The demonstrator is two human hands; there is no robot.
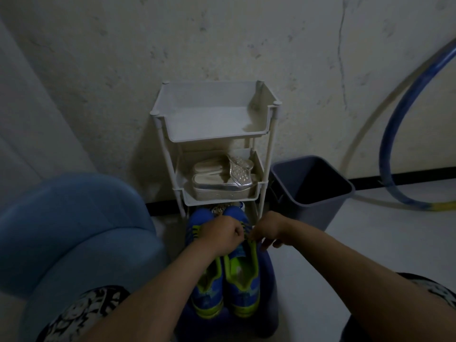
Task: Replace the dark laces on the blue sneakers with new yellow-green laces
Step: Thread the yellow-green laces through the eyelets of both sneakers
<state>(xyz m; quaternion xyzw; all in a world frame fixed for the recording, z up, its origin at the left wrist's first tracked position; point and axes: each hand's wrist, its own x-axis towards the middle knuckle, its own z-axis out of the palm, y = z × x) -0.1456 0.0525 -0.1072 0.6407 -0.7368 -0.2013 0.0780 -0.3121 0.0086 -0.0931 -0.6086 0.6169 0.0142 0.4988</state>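
Two blue sneakers with yellow-green lining stand side by side, heels toward me, on a dark blue stool point(267, 287). Yellow-green lace point(197, 229) crosses the left sneaker point(209, 290). My left hand point(219, 234) is curled over the lacing area of both shoes, its fingers closed at the right sneaker's point(244, 285) eyelets. My right hand point(267, 230) pinches a yellow-green lace end point(252, 241) at the right sneaker's upper edge. The dim light hides the fine lacing under my hands.
A white three-tier rack point(217, 124) stands against the wall just beyond the shoes, with silver sandals point(222, 178) on its middle shelf. A grey bin point(311, 191) sits to its right, a blue seat point(74, 230) to the left, and a blue hoop point(394, 144) leans on the wall.
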